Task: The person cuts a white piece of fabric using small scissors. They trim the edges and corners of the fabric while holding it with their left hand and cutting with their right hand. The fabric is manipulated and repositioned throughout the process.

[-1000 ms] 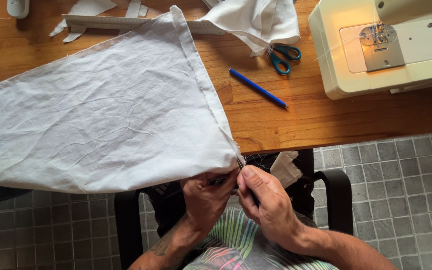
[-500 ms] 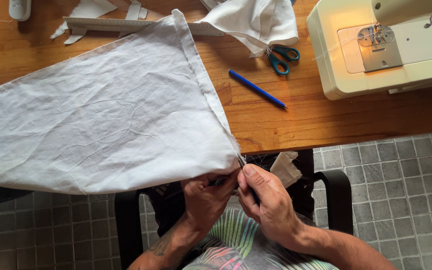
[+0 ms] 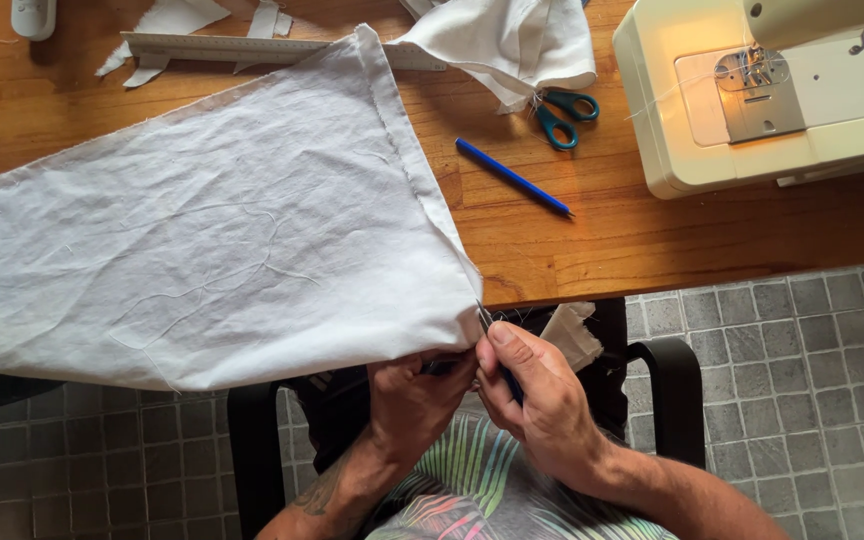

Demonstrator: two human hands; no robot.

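While pinched, one white cloth.

left hand curling shut, knuckles up, fingers pinching; right hand closing beside it, thumb pressing forward, touching the left | both forearms angling in from below

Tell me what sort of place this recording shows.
Likely a home sewing corner: a cream sewing machine on a wooden table, teal-handled scissors, and white fabric that both hands work at its corner.
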